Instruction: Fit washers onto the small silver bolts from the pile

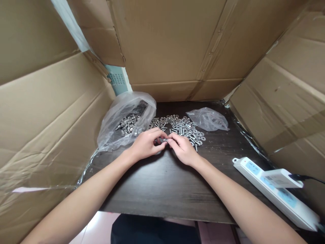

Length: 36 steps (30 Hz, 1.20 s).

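My left hand point(147, 144) and my right hand point(182, 148) meet at the middle of a dark wooden table point(165, 189), fingertips pinched together on a small metal bolt point(165, 139) between them. Just beyond the fingers lies a loose pile of silver bolts, nuts and washers point(184, 128). To the left stands an open clear plastic bag point(122, 118) holding more metal hardware. A smaller, nearly flat clear bag point(208, 119) lies to the right of the pile.
Cardboard sheets wall in the table at the left point(45, 112), back point(175, 47) and right point(286, 91). A white power strip point(276, 191) with a plugged-in adapter lies along the right front edge. The table's front edge runs below my forearms.
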Each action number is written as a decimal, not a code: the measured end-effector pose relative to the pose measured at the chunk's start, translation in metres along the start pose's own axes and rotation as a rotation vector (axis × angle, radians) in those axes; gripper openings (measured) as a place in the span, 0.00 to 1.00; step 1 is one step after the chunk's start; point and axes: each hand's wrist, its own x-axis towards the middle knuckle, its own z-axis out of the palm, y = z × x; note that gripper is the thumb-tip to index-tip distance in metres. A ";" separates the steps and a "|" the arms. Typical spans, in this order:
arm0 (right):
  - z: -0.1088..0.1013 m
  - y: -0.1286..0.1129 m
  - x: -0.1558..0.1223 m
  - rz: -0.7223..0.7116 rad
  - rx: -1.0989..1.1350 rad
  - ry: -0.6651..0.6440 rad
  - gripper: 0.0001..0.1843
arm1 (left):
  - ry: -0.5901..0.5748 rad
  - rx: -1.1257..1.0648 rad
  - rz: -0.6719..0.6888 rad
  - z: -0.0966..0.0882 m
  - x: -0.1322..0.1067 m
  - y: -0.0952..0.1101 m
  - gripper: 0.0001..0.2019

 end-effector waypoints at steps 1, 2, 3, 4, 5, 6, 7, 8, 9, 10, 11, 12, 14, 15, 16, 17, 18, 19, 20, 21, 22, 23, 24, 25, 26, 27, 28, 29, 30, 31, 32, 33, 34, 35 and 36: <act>0.000 0.000 0.000 -0.004 -0.001 0.002 0.11 | -0.001 0.001 -0.001 0.000 0.000 0.000 0.06; 0.000 0.000 0.000 -0.007 -0.002 0.005 0.11 | -0.003 0.004 -0.002 0.000 0.000 0.000 0.06; 0.001 0.000 0.000 -0.010 -0.003 0.006 0.11 | -0.005 0.005 -0.003 0.000 0.000 0.000 0.06; 0.001 -0.001 0.000 -0.012 -0.004 0.006 0.11 | -0.006 0.006 -0.004 0.000 0.000 0.000 0.06; 0.001 -0.001 0.000 -0.013 -0.005 0.005 0.11 | -0.007 0.005 -0.006 0.000 0.000 0.000 0.06; 0.001 -0.001 0.000 -0.011 -0.007 0.003 0.11 | -0.008 0.006 -0.007 0.000 0.000 0.000 0.06; 0.001 0.000 0.000 -0.009 -0.008 0.002 0.11 | -0.009 0.008 -0.007 0.000 0.000 0.000 0.06; 0.001 0.000 0.000 -0.006 -0.010 0.002 0.11 | -0.011 0.008 -0.007 0.000 0.000 0.000 0.06; 0.002 0.000 0.000 -0.003 -0.010 0.003 0.11 | -0.013 0.009 -0.008 0.000 0.000 0.000 0.06; 0.002 0.000 0.000 -0.002 -0.010 0.003 0.11 | -0.016 0.009 -0.009 0.000 0.000 0.000 0.06; 0.002 0.000 0.000 -0.001 -0.009 0.004 0.11 | -0.017 0.008 -0.010 -0.001 0.000 0.000 0.06; 0.001 0.000 0.000 0.000 -0.009 0.004 0.11 | -0.019 0.005 -0.011 -0.001 0.000 0.000 0.06; 0.001 0.000 0.000 0.002 -0.005 -0.001 0.11 | -0.020 0.002 -0.012 -0.001 0.001 0.000 0.06; 0.001 0.000 0.000 0.001 -0.002 -0.004 0.11 | -0.020 0.001 -0.013 -0.001 0.001 0.000 0.06; 0.001 -0.001 0.000 0.001 0.001 -0.008 0.11 | -0.020 -0.001 -0.015 -0.001 0.001 0.001 0.06; 0.000 -0.001 0.000 0.002 0.003 -0.009 0.10 | -0.021 -0.002 -0.017 -0.002 0.000 0.001 0.06; 0.000 -0.001 0.000 0.004 0.003 -0.010 0.09 | -0.022 -0.003 -0.019 -0.002 0.000 0.001 0.06; 0.000 -0.001 0.000 0.006 0.002 -0.009 0.09 | -0.023 -0.003 -0.021 -0.002 0.000 0.001 0.06; 0.000 -0.001 0.000 0.007 0.000 -0.009 0.09 | -0.025 -0.002 -0.022 -0.002 0.000 0.001 0.06; 0.000 -0.001 -0.001 0.008 -0.002 -0.009 0.09 | -0.026 -0.001 -0.023 -0.002 0.000 0.001 0.06; 0.000 -0.001 -0.001 0.007 -0.003 -0.010 0.09 | -0.026 0.000 -0.022 -0.002 0.000 0.001 0.06; 0.001 -0.001 -0.001 0.004 -0.004 -0.010 0.09 | -0.026 0.000 -0.022 -0.002 0.000 0.001 0.06; 0.001 -0.001 0.000 0.002 -0.003 -0.009 0.09 | -0.025 -0.001 -0.021 -0.002 0.001 0.001 0.06; 0.001 -0.002 0.000 0.003 -0.004 -0.009 0.09 | -0.025 -0.002 -0.019 -0.002 0.001 0.001 0.06; 0.000 -0.002 0.000 0.005 -0.005 -0.008 0.09 | -0.026 -0.003 -0.018 -0.002 0.001 0.001 0.06; 0.000 -0.002 0.000 0.007 -0.008 -0.008 0.09 | -0.028 -0.005 -0.017 -0.002 0.001 0.001 0.06; 0.000 -0.002 0.000 0.009 -0.012 -0.009 0.09 | -0.029 -0.006 -0.016 -0.002 0.001 0.000 0.06; 0.000 -0.002 0.000 0.011 -0.017 -0.009 0.09 | -0.030 -0.007 -0.015 -0.002 0.000 0.000 0.06; 0.000 -0.002 0.000 0.011 -0.021 -0.009 0.09 | -0.031 -0.008 -0.014 -0.002 0.000 0.000 0.06; 0.000 -0.002 0.000 0.011 -0.025 -0.008 0.09 | -0.031 -0.009 -0.014 -0.003 0.000 0.000 0.06; 0.000 -0.002 0.000 0.010 -0.029 -0.006 0.09 | -0.030 -0.011 -0.014 -0.003 0.000 0.000 0.06; 0.000 -0.002 0.000 0.009 -0.031 -0.006 0.09 | -0.031 -0.011 -0.014 -0.003 0.000 0.000 0.06; 0.000 -0.002 -0.001 0.009 -0.031 -0.005 0.09 | -0.033 -0.012 -0.014 -0.003 0.000 0.000 0.06; 0.000 -0.002 -0.001 0.008 -0.029 -0.004 0.09 | -0.034 -0.013 -0.013 -0.003 0.000 0.000 0.06; 0.000 -0.001 -0.001 0.008 -0.026 -0.004 0.09 | -0.036 -0.012 -0.011 -0.003 0.000 0.000 0.06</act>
